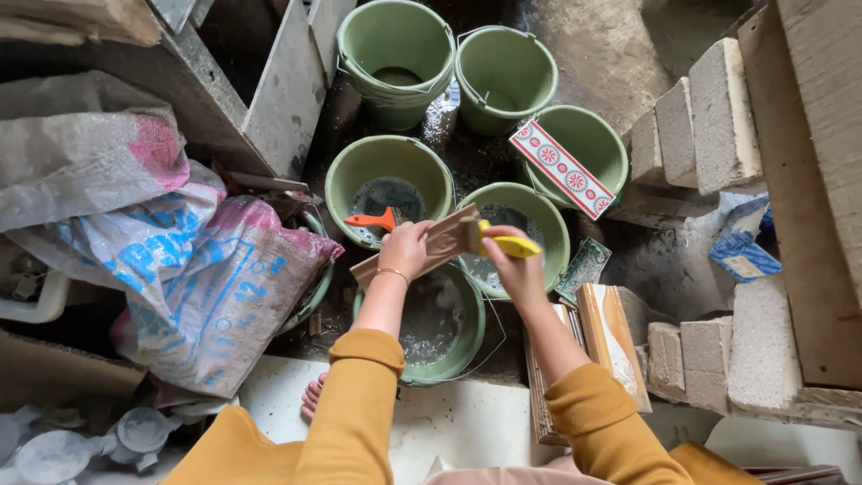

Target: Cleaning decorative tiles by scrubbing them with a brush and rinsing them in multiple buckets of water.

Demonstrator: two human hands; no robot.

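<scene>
My left hand [406, 249] grips a long tan rectangular tile [422, 253] and holds it slanted over a green bucket [460, 352] with grey wet mix inside. My right hand [512, 265] is closed on the yellow handle of a brush or scraper [510, 243] whose head rests against the tile's upper end. Both sleeves are mustard yellow. An orange-handled tool [373, 219] lies in the green bucket [359, 166] just beyond the tile.
Several more green buckets [530, 67] stand beyond; a red-and-white patterned tile [563, 168] lies across one. Woven sacks [193, 278] lie on the left. Grey blocks [718, 117] and wooden boards [808, 189] line the right. Stacked tiles [611, 332] sit by my right arm.
</scene>
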